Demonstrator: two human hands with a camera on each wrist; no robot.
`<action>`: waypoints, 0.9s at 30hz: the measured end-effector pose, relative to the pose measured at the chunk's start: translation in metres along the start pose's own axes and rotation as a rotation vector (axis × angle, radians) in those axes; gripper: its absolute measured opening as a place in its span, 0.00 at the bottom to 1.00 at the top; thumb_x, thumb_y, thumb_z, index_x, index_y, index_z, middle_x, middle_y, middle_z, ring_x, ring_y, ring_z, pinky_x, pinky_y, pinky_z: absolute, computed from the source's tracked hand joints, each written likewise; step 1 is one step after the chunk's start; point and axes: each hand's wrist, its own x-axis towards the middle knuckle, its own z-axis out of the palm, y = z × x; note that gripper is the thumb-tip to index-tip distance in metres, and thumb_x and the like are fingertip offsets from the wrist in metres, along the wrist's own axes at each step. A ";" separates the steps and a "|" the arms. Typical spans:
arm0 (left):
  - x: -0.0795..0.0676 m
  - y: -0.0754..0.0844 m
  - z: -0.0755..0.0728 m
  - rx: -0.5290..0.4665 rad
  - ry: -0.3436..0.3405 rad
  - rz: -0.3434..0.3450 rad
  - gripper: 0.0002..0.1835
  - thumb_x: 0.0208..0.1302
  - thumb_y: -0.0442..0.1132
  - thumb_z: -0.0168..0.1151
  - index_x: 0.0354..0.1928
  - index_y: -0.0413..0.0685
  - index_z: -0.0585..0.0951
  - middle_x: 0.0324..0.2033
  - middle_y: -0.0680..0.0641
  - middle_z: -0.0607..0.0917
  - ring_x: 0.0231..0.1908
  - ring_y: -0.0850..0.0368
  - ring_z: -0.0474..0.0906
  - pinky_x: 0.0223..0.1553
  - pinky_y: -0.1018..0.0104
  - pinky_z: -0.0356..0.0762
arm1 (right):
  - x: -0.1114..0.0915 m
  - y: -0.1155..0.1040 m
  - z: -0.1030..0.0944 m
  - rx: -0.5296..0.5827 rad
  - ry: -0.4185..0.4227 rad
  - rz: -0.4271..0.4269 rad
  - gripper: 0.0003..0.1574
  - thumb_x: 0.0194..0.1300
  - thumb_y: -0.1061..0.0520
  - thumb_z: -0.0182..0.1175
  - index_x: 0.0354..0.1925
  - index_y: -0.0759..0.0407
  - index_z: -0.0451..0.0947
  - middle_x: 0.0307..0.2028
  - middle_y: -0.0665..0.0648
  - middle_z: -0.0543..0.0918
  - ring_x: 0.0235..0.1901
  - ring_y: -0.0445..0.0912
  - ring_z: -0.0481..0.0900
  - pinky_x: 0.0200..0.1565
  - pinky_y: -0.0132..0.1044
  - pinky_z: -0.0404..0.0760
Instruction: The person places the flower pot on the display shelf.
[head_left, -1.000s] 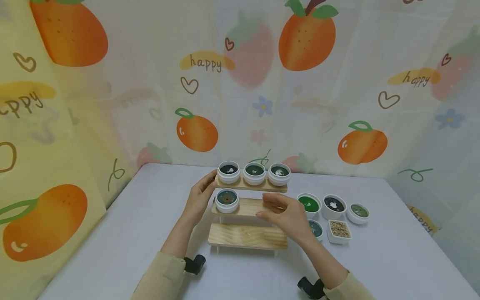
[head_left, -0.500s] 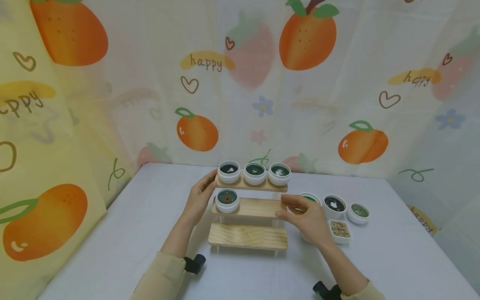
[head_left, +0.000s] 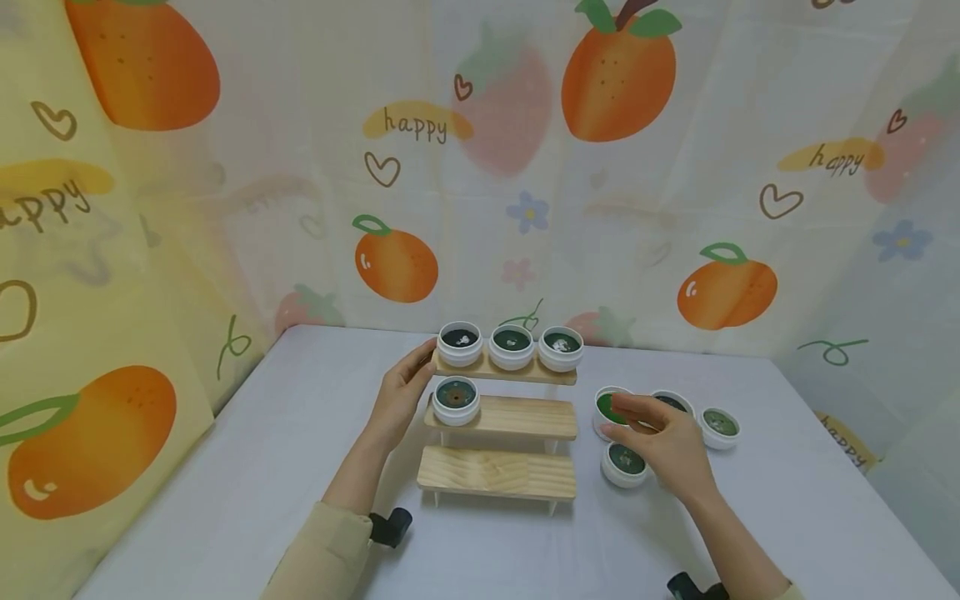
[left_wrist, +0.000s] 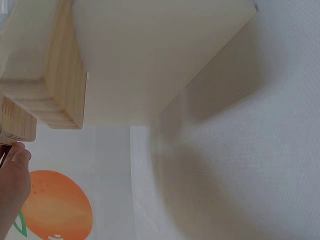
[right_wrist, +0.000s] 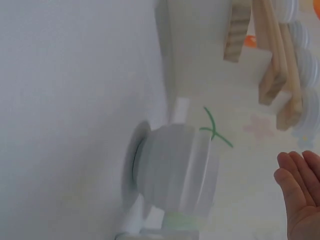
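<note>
My left hand (head_left: 400,393) holds the left end of a three-tier wooden stand (head_left: 525,414) at its top step; in the left wrist view its fingertips (left_wrist: 20,148) meet the board's edge. Three white cups with dark contents, one of them a cup (head_left: 512,347), line the top step. Another white cup (head_left: 456,400) sits at the left of the middle step. My right hand (head_left: 670,446), holding nothing, hovers with parted, slightly bent fingers over a group of cups right of the stand. Beneath its fingers are a bright green cup (head_left: 606,414) and a dark green cup (head_left: 625,477).
A dark-filled cup (head_left: 667,400) is partly hidden behind the right hand. Beside it stands a low green cup (head_left: 720,428). The white tablecloth (head_left: 225,500) runs to a fruit-printed backdrop (head_left: 300,167). The stand's bottom step (head_left: 497,472) bears no cups.
My right hand has moved rightward from the middle step to above the loose cups, now covering the square dish of tan bits. My left hand stays at the stand.
</note>
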 end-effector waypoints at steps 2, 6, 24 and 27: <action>0.000 0.000 0.000 0.000 -0.001 0.001 0.26 0.76 0.36 0.48 0.73 0.41 0.63 0.73 0.41 0.67 0.74 0.49 0.61 0.78 0.55 0.58 | -0.001 0.002 -0.005 -0.010 0.015 0.012 0.31 0.56 0.49 0.74 0.56 0.60 0.81 0.53 0.63 0.86 0.45 0.27 0.82 0.49 0.16 0.80; 0.000 0.001 0.000 -0.008 -0.004 -0.002 0.26 0.76 0.36 0.48 0.73 0.41 0.63 0.73 0.40 0.67 0.74 0.48 0.61 0.78 0.55 0.58 | -0.002 0.004 -0.016 -0.040 0.036 0.073 0.33 0.56 0.46 0.73 0.57 0.58 0.80 0.54 0.61 0.85 0.44 0.21 0.79 0.47 0.14 0.79; 0.001 -0.001 -0.002 -0.008 -0.017 -0.009 0.26 0.76 0.37 0.48 0.74 0.42 0.62 0.73 0.41 0.66 0.75 0.48 0.60 0.78 0.54 0.57 | 0.000 0.041 -0.057 -0.100 0.080 0.173 0.40 0.58 0.41 0.71 0.62 0.59 0.76 0.42 0.25 0.82 0.42 0.16 0.76 0.41 0.13 0.78; 0.002 -0.002 -0.002 -0.010 -0.021 -0.006 0.26 0.77 0.36 0.47 0.74 0.41 0.62 0.73 0.41 0.66 0.75 0.47 0.60 0.78 0.54 0.57 | 0.001 0.047 -0.062 -0.125 0.051 0.175 0.39 0.59 0.40 0.69 0.63 0.58 0.75 0.44 0.26 0.81 0.43 0.14 0.74 0.42 0.11 0.75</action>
